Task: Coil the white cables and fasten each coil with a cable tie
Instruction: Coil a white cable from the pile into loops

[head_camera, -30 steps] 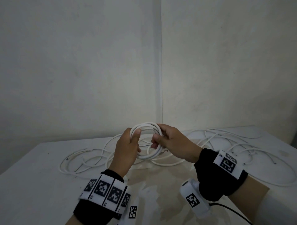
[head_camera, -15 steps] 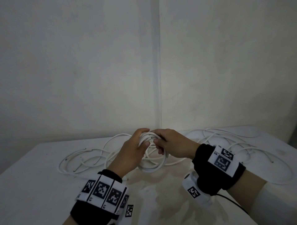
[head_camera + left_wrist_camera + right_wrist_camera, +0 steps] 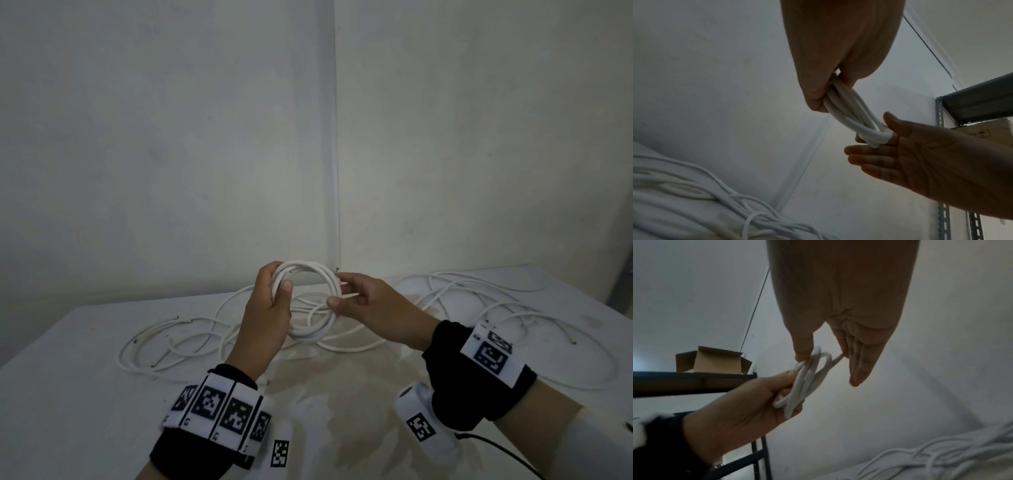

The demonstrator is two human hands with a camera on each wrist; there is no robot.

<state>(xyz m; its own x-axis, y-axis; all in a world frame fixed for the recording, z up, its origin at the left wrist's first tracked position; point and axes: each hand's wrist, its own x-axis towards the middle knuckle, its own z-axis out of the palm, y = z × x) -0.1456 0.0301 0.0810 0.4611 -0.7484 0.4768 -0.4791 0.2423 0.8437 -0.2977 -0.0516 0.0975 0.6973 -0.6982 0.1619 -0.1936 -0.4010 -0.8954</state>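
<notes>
Item, far left: loose white round-sheathed cables (image 3: pixel 171 342), uncoiled, sprawled in wide loops over the white table top (image 3: pixel 68 394) and running on behind the hands. Item, left of centre: left hand (image 3: pixel 265 325), raised above the table, thumb and curled fingers clamped round the left side of the coil; the left wrist view shows several strands bunched together in that grip. Item, centre: small ring of coiled white cable (image 3: pixel 313 301), several turns thick, held clear of the table with its open face turned roughly toward the person, its plane near upright; it spans the gap between the two hands. Item, right of centre: right hand (image 3: pixel 373 311), thumb and forefinger pinching the coil's right side, where a short free cable end (image 3: pixel 337 272) sticks up; the remaining fingers lie nearly straight and hold nothing. Item, far right: more loose white cable loops (image 3: pixel 513 308) on the table. No cable tie can be made out in any view. Judgement: the free end lies directly at the right fingertips, on the side opposite the left grip, so the right hand is the nearer one to tuck it in, while the left hand seems placed to keep the turns from springing apart.
</notes>
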